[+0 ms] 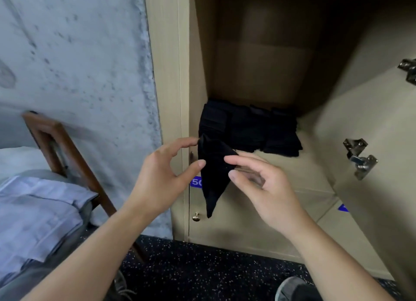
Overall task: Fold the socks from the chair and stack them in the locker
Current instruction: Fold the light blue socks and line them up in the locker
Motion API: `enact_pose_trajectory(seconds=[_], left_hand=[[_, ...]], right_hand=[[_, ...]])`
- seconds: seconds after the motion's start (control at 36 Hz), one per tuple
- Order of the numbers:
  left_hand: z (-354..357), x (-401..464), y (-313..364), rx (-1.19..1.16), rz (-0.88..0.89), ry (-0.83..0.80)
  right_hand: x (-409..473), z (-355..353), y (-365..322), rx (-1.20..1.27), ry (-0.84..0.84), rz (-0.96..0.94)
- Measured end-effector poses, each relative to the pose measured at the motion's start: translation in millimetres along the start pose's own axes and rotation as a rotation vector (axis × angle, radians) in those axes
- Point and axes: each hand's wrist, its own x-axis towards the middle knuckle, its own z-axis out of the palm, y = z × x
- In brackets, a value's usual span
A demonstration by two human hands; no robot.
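I hold a black sock in front of the open locker, its lower end hanging down over the shelf edge. My left hand touches the sock's left edge with index tip at the top corner and thumb lower down. My right hand pinches the sock's right corner between index finger and thumb. Behind it, folded black socks lie in a row of low stacks at the left of the locker shelf. The wooden chair stands at the left.
Light blue folded clothes lie on the chair. The locker door stands open at the right with metal hinges. A lower door with a small knob is below. My shoe is on the dark speckled floor.
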Motion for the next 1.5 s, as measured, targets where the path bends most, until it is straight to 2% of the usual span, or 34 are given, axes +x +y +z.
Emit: enact_pose_trajectory(seconds=[0.19,0.47,1.06,1.25,1.5], left_hand=[[7,-2,4,-0.044,0.065,-0.094],[10,-3,-2,-0.094,0.035,-0.140],[4,-2,7,-0.495,-0.062,-0.078],[2,1,-1,-0.313,-0.009,-0.025],[0,5,-6,-0.236,-0.026,-0.006]], right_hand=[[8,-2,-3,0.046,0.088,-0.062],[10,-6,0,0.166,0.077,0.015],[13,-2,5,0.187,0.089,0.063],[15,-5,7,0.250,0.119,0.066],[17,-6,9,0.076,0.173,0.034]])
